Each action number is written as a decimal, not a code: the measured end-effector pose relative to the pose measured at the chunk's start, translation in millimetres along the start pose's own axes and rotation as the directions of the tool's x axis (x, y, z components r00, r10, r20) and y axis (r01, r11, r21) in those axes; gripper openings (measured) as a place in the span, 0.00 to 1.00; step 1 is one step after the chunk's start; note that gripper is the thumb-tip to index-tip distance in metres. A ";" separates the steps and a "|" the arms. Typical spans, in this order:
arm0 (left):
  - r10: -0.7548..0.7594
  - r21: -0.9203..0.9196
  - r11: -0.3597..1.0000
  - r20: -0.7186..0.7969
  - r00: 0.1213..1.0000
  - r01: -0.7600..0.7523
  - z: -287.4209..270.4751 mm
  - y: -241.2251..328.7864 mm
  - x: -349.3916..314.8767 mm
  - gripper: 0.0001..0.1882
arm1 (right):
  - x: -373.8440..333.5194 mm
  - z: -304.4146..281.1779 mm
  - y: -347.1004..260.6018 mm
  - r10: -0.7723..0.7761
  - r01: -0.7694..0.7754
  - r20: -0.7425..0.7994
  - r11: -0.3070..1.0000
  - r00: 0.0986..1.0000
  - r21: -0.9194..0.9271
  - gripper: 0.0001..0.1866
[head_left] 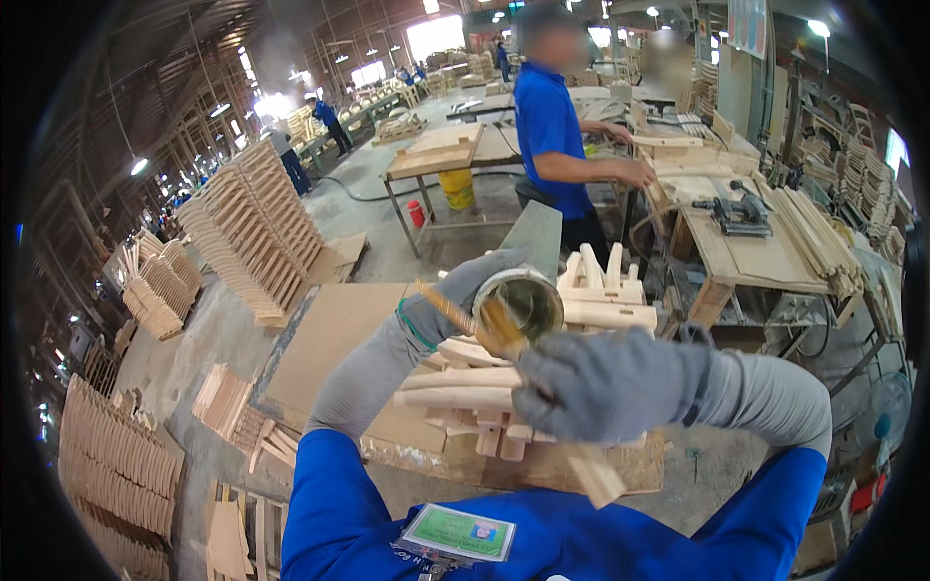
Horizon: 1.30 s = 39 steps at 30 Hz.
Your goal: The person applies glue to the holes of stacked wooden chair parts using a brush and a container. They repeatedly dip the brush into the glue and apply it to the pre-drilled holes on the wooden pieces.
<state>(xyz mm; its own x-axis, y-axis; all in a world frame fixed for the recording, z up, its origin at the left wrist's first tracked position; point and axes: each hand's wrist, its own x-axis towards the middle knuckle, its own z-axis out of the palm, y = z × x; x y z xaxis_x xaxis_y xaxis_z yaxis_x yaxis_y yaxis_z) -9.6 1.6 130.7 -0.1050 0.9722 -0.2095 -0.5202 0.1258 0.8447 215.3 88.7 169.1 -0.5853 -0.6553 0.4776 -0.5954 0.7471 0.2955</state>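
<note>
My left hand, in a grey glove, wraps around the side of a round open container. Its mouth faces me, and its inside looks greenish and smeared. A thin brown stick juts out by my left fingers and runs to a yellow-brown blurred end at the container's rim. My gloved right hand is closed around a pale wooden piece, which pokes out below it. Whether the stick and this piece join is hidden by the hand and blur. Beneath lie stacked curved wooden parts.
Cardboard lies under the stacked parts. A tall pallet-like wood stack stands at the left, with curved parts nearer. Ahead, a co-worker in blue reaches toward a workbench. A power tool rests on the right-hand bench.
</note>
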 end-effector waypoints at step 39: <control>0.626 0.198 0.745 0.123 0.771 -0.637 -52.2 50.2 -63.5 0.22 | 79.9 28.0 14.6 0.149 -0.153 -0.060 0.986 0.987 -0.067 0.19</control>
<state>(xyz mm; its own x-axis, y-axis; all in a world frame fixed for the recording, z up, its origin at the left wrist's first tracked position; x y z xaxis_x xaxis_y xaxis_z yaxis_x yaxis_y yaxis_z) -73.2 -64.1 160.8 -0.3023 0.8520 0.4274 -0.1531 -0.4860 0.8604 144.5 44.1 188.4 -0.6334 -0.5285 0.5652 -0.4604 0.8445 0.2737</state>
